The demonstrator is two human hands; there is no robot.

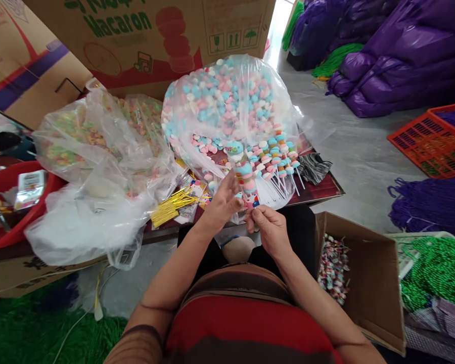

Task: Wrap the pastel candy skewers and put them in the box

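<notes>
My right hand (272,230) is closed, its thumb and fingers pinching the lower end of a marshmallow skewer (244,174) in a clear printed wrapper. The skewer stands roughly upright, with pink, blue and white pieces showing through. Beside the wrapper's left side is my left hand (225,201), its fingers apart and slightly blurred; whether they touch it is hard to see. Just right of the wrapped one, several unwrapped marshmallow skewers (275,156) lie with white sticks towards me. Yellow twist ties (170,207) lie in a bundle left of my hands, by some printed wrappers (197,189).
Behind the skewers sits a large clear bag of marshmallows (227,96). Bags of coloured candy (98,136) and a red basin (41,202) are to the left. An open cardboard box (371,283) with wrapped pieces stands low on the right. A Macaron carton (144,45) rises behind.
</notes>
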